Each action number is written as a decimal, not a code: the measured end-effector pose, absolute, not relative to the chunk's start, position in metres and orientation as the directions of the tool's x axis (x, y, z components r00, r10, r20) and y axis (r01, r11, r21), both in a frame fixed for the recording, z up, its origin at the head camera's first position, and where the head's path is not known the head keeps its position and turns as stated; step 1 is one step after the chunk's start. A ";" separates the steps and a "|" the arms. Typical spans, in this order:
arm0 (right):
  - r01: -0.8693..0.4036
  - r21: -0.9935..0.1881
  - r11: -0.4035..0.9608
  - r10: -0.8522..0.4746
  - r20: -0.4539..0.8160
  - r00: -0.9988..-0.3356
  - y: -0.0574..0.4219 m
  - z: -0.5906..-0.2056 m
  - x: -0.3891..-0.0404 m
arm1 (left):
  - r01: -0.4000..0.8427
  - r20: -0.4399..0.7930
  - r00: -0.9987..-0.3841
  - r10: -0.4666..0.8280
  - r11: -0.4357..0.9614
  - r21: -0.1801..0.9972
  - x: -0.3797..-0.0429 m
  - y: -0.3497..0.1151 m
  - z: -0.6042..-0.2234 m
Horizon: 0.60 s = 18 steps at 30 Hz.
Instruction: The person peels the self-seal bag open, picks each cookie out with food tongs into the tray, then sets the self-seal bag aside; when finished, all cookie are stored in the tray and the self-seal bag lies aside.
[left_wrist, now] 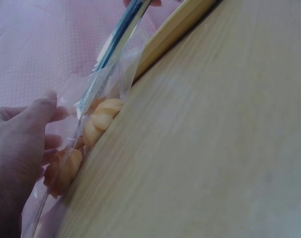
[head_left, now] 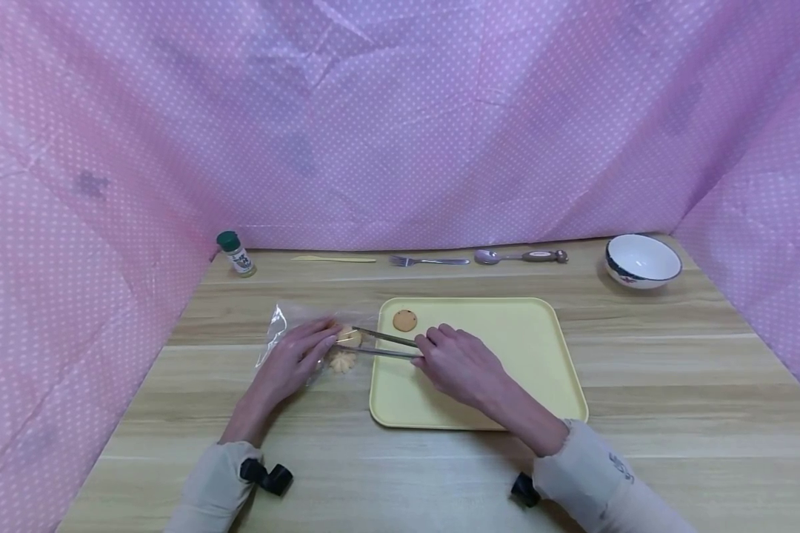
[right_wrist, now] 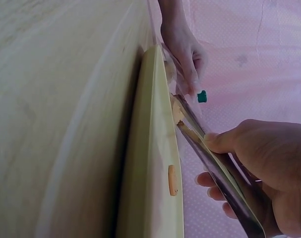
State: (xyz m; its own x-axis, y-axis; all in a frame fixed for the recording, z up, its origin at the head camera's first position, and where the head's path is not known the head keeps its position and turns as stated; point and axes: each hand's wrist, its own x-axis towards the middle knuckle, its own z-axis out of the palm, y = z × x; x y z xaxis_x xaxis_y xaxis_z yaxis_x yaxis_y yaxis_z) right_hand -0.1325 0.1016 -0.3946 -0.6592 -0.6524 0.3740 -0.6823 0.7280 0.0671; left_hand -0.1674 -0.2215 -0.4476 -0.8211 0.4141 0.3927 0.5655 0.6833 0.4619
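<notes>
My left hand (head_left: 301,355) pinches a clear plastic bag (head_left: 278,324) lying left of the tray. Pale cookies with ridged, flower-like shapes lie in the bag: one cookie (head_left: 342,362) nearer me, another (head_left: 350,337) between the tong tips. In the left wrist view, two cookies (left_wrist: 100,121) show through the plastic. My right hand (head_left: 463,366) grips metal tongs (head_left: 387,353) from above the tray, their arms reaching left into the bag opening. At the tips of the tongs, a cookie (right_wrist: 177,111) shows in the right wrist view.
A pale yellow tray (head_left: 527,348) bears one flat round cookie (head_left: 404,320) at its back left. Along the table's back stand a green-capped shaker (head_left: 237,255), a yellow knife (head_left: 333,259), a fork (head_left: 433,261), a spoon (head_left: 520,256) and a white bowl (head_left: 643,260).
</notes>
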 end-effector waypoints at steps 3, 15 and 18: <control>-0.679 0.069 0.731 -0.650 0.373 -0.662 0.105 -0.393 -0.132 | 0.570 0.398 -0.818 0.415 0.682 0.459 -0.168 -0.222 -0.448; -0.664 0.053 0.746 -0.631 0.378 -0.678 0.120 -0.393 -0.128 | 0.583 0.408 -0.808 0.424 0.672 0.456 -0.169 -0.222 -0.449; -0.660 0.047 0.750 -0.624 0.381 -0.682 0.124 -0.392 -0.127 | 0.573 0.396 -0.816 0.421 0.677 0.463 -0.168 -0.221 -0.449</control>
